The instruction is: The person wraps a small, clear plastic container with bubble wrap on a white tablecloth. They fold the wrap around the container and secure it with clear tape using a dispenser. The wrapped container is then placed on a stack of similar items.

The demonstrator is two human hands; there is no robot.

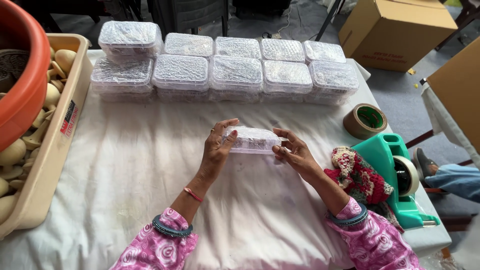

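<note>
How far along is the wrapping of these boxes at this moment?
Done: wrapped boxes stand in stacked rows at the back of the white cloth. In hand: the left hand and right hand hold one bubble-wrapped box at its two ends, above the cloth. Left: I can't tell if its wrap is taped yet; the green tape dispenser sits untouched to the right. No unwrapped boxes show.

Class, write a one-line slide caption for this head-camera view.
Both hands, left hand and right hand, hold a bubble-wrapped clear box over a white cloth-covered table.
</note>
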